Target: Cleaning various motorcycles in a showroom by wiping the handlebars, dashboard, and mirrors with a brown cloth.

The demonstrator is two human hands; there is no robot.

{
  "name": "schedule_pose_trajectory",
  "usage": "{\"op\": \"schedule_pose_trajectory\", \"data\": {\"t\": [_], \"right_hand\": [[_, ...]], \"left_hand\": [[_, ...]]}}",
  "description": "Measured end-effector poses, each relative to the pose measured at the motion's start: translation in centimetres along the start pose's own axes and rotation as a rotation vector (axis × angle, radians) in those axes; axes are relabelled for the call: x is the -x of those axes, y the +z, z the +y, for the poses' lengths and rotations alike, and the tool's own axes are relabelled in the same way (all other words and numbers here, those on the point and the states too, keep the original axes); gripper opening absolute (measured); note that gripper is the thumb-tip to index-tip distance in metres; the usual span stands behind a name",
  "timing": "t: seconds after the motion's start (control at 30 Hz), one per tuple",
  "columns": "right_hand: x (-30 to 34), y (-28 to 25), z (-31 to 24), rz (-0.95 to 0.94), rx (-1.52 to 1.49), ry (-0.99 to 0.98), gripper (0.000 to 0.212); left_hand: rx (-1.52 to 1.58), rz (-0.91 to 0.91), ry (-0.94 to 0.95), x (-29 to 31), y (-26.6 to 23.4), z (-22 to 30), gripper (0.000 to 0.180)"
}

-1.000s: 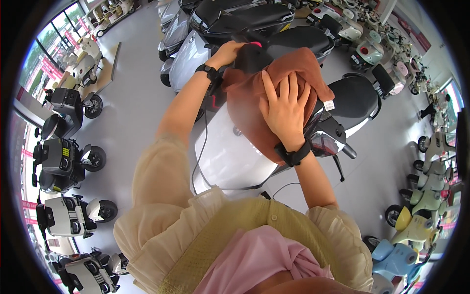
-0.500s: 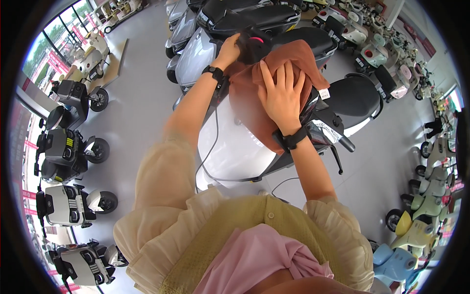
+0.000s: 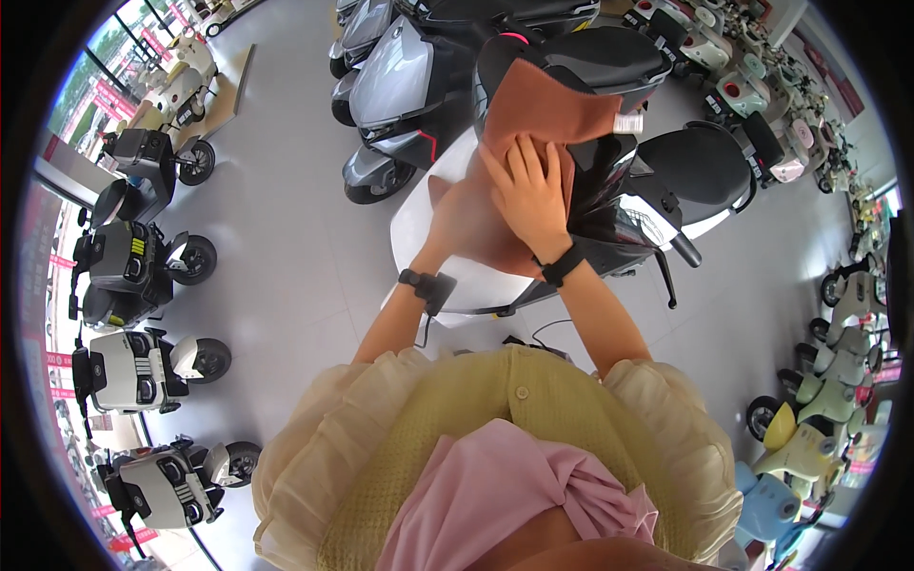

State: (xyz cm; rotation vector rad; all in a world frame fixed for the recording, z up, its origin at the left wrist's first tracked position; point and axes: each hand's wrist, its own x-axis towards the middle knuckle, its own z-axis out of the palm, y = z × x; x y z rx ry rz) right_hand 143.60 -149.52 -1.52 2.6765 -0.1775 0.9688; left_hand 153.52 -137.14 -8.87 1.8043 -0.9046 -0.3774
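A reddish-brown cloth (image 3: 547,105) with a white tag lies draped over the front of a white scooter (image 3: 411,224). Flat on the cloth rests my right hand (image 3: 531,190), its fingers stretched out and slightly apart. Close by on the left, my left hand (image 3: 452,221) is at the cloth's left part; motion blurs its fingers, so their grip is unclear. Beside the cloth the scooter's dark glossy front panel (image 3: 602,186) shows, with a handlebar grip (image 3: 687,251) and a black brake lever (image 3: 670,281) on the right. The cloth hides part of the white body.
Grey scooters (image 3: 392,76) stand close together ahead. A black seat (image 3: 690,176) lies beyond the handlebar. Parked along the left is a row of small scooters (image 3: 129,371); more, including a light blue one (image 3: 766,504), line the right. A thin cable (image 3: 547,328) hangs near my waist.
My left hand has come back from the scooter's far left side toward me, onto the cloth's nearer left part. The right hand has shifted slightly left and nearer; the cloth's far part is rearranged.
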Motion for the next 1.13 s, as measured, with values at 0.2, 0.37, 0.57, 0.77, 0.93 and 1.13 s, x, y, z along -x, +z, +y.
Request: {"op": "schedule_pose_trajectory", "data": {"t": [0.2, 0.37, 0.57, 0.77, 0.93, 1.13], "right_hand": [[8.0, 0.6, -1.9, -0.056, -0.133, 0.043, 0.051], [10.6, -1.6, 1.4, 0.145, -0.124, 0.250, 0.048], [7.7, -5.8, 5.2, 0.243, -0.456, 0.577, 0.058], [8.2, -5.0, 4.5, 0.221, -0.307, 0.433, 0.066], [6.7, -5.2, 4.2, 0.194, -0.193, 0.440, 0.070], [4.9, -4.1, 4.0, 0.098, -0.088, 0.573, 0.078]], "left_hand": [[-0.191, 0.298, 0.276, 1.9, -3.7, -7.9, 0.046], [-0.600, 0.537, 0.110, 1.3, -5.6, 0.4, 0.041], [0.190, 0.496, 0.209, -5.5, -4.8, 6.8, 0.040], [-0.156, 0.278, 0.325, -13.1, 2.0, 6.5, 0.062], [-0.444, 0.190, 0.499, -20.1, 1.1, 6.5, 0.051], [-0.546, -0.306, 0.411, -26.0, -1.8, 8.1, 0.039]]}}
